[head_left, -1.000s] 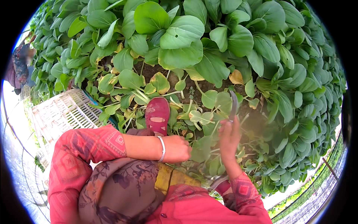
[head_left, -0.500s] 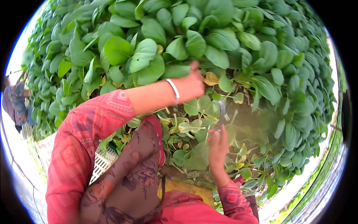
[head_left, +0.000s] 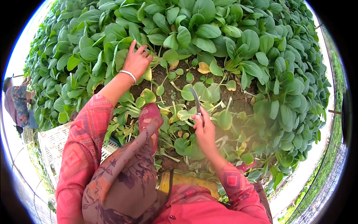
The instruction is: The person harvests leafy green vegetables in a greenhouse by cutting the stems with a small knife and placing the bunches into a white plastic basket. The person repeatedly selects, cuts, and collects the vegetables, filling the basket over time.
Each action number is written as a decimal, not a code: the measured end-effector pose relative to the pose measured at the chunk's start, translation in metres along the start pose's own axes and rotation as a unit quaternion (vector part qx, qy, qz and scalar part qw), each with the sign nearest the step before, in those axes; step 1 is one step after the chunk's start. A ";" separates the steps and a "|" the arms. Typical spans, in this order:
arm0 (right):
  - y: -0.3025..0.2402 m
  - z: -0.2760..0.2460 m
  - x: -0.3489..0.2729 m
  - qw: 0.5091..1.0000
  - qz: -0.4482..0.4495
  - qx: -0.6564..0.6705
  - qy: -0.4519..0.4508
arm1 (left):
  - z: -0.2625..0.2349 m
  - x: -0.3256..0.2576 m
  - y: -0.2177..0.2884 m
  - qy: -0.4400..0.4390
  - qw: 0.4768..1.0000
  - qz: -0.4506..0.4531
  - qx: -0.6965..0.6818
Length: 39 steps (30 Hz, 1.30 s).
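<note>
My left hand (head_left: 136,63), a white bangle at its wrist, is at the near edge of the leafy bok choy plants (head_left: 205,33). Its fingers are spread and touch the green leaves; part of the fingertips is lost among them. In my right hand (head_left: 204,131) is a small curved sickle (head_left: 195,100), gripped by the handle with the dark blade pointing up and away from me. Below the blade, cut yellowing leaves (head_left: 185,115) lie scattered on the brown soil (head_left: 143,85).
White plastic crates (head_left: 56,140) stand at my left beside my bent knee. Under me is a yellow seat (head_left: 209,184). My red shoe (head_left: 151,115) rests among the loose leaves. At the far left another person (head_left: 18,100) is by the plants.
My left hand has swung left and away, from the middle of the bed to the leaves at the left. The right hand with the sickle has shifted slightly left and away.
</note>
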State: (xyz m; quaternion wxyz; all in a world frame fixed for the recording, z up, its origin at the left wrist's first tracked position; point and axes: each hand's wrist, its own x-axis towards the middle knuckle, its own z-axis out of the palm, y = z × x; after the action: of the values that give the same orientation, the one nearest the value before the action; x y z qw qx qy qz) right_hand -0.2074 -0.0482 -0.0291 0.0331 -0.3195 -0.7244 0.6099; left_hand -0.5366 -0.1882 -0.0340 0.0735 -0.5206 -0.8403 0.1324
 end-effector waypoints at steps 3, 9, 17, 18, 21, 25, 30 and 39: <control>-0.008 0.023 0.015 1.000 -0.029 -0.001 -0.012 | 0.003 -0.006 -0.003 0.005 1.000 -0.016 -0.021; -0.022 0.090 0.080 0.996 -0.085 -0.013 -0.016 | 0.003 0.000 -0.010 0.000 0.994 -0.061 -0.091; -0.016 0.146 0.155 0.991 -0.071 -0.098 0.054 | 0.011 0.008 -0.021 -0.044 0.969 -0.159 -0.183; -0.016 0.149 0.159 0.992 -0.050 -0.108 0.048 | 0.014 0.007 -0.024 -0.040 0.966 -0.163 -0.194; -0.012 0.160 0.156 0.984 -0.132 -0.098 0.075 | 0.022 0.001 -0.029 -0.026 0.964 -0.167 -0.207; -0.003 0.168 0.152 0.990 -0.086 -0.086 0.076 | 0.032 -0.011 -0.027 0.045 0.967 -0.151 -0.202; 0.003 0.177 0.159 0.990 -0.109 -0.053 0.075 | 0.038 -0.017 -0.028 0.066 0.967 -0.147 -0.196; -0.006 0.148 0.144 0.990 -0.071 0.008 0.120 | 0.018 -0.040 -0.035 0.181 0.944 -0.087 -0.262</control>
State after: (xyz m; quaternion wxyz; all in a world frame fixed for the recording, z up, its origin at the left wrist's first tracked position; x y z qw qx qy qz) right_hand -0.3893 -0.1035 -0.1101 0.1656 -0.3376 -0.7313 0.5691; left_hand -0.5536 -0.2418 -0.0402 0.0969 -0.4618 -0.8596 -0.1960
